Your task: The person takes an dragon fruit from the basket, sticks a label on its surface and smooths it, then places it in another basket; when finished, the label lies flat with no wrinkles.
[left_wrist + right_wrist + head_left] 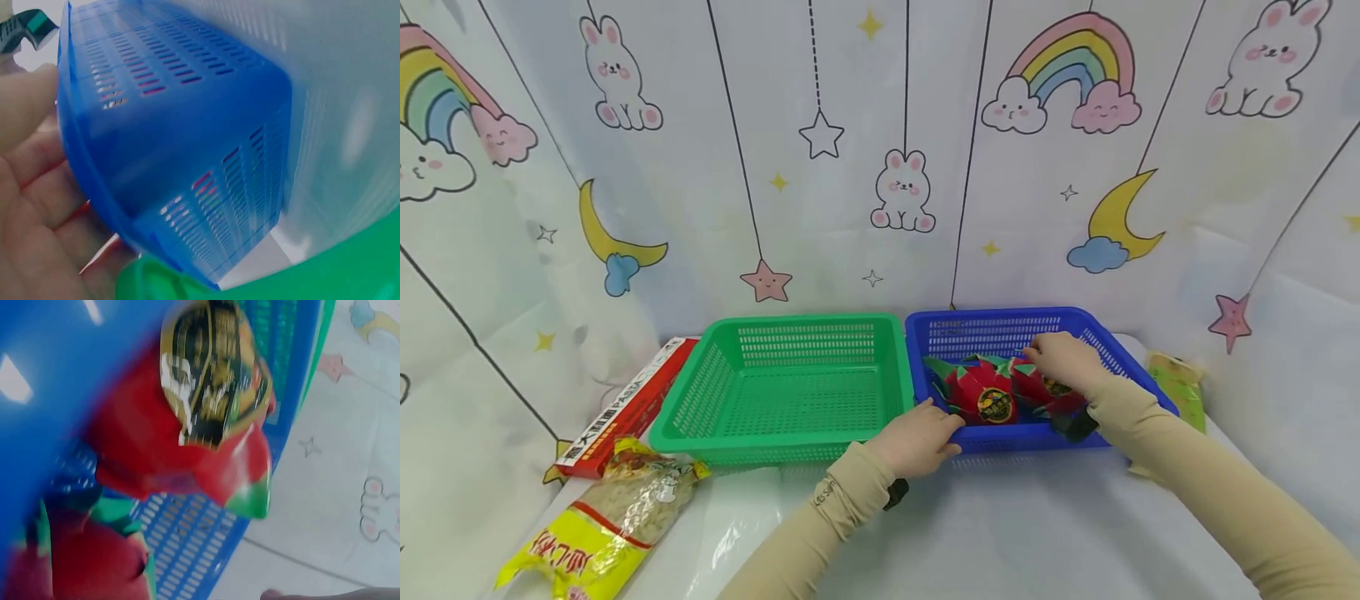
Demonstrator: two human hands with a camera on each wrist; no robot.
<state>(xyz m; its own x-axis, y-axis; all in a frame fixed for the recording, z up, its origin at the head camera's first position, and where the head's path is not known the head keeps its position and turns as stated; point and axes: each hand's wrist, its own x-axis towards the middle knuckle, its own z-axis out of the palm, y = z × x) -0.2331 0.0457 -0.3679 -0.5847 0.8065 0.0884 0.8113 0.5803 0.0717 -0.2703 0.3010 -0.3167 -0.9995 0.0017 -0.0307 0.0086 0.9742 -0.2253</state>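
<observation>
Inside the blue basket lie red dragon fruits with green-tipped scales. One dragon fruit carries a round black-and-gold label; a second dragon fruit has a similar sticker. My right hand is over this second fruit, fingers bent downward and overlapping its top; I cannot tell whether they hold it. At the basket's near left corner, my left hand rests against the rim, its fingers fairly straight with their tips hidden behind the blue edge.
A green basket stands beside the blue one, their rims close together. On the left lie a red pasta box and a yellow macaroni bag. A green packet is at the right, and a patterned curtain hangs behind.
</observation>
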